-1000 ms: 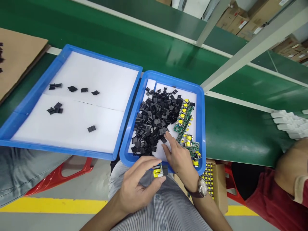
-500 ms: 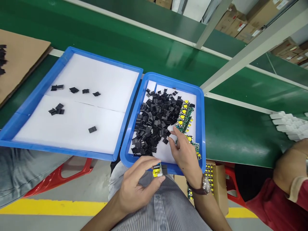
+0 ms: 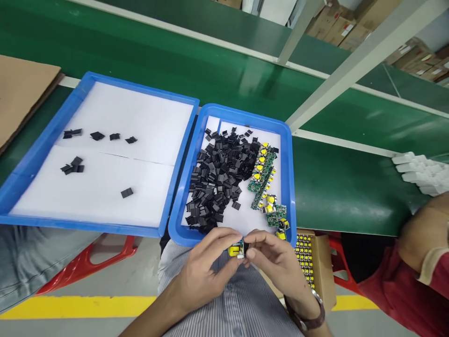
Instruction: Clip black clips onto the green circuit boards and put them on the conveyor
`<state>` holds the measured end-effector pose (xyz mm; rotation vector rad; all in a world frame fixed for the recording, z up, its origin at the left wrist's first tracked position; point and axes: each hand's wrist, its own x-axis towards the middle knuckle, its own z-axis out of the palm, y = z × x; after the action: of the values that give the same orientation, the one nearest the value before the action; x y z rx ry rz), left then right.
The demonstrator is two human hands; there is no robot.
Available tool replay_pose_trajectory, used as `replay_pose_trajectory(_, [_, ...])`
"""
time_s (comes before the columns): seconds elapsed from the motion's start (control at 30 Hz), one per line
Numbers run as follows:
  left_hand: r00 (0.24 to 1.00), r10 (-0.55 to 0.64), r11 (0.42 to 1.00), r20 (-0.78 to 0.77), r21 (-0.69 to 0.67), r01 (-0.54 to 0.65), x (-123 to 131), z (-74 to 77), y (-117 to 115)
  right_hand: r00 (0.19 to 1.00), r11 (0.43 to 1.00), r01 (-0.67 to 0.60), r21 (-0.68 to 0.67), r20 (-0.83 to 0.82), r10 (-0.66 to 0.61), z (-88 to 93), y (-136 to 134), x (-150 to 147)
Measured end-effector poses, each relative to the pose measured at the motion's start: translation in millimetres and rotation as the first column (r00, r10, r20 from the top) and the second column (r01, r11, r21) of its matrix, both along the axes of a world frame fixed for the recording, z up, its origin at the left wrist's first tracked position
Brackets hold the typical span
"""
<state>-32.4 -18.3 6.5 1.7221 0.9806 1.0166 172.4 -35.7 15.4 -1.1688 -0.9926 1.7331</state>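
Note:
My left hand pinches a small circuit board with a yellow part just below the near rim of the right blue tray. My right hand has come against it, fingertips closed on the board's right side, seemingly with a small black piece. In that tray lie a heap of black clips and a row of green circuit boards with yellow parts.
A larger blue tray on the left holds several scattered black clips on white foam. A green conveyor belt runs behind. Another person's arm in a red sleeve is at right. A cardboard box of yellow parts sits below the tray.
My right hand left the black clips in the tray and came back to meet my left hand at the small board. The view shifted slightly right.

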Motion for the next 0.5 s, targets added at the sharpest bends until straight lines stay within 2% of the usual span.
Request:
replay_pose_trajectory(0.1, [1.000, -0.026, 1.000, -0.006, -0.006, 0.026, 4.2, 1.6, 0.2, 0.991, 0.994, 0.055, -0.096, -0.113, -0.066, -14.5, -4.3, -1.3])
replay_pose_trajectory(0.23, [0.999, -0.040, 0.999, -0.013, -0.003, 0.040, 7.6, 5.9, 0.9, 0.985, 0.991, 0.073, -0.109, -0.148, -0.089, -24.4, -7.6, 1.1])
replay_pose_trajectory(0.5, [0.993, -0.104, 0.994, -0.058, -0.050, 0.101, 8.3, 14.4, -4.6, 0.995, 0.996, 0.039, -0.084, -0.091, -0.046, -15.8, -5.2, 8.4])
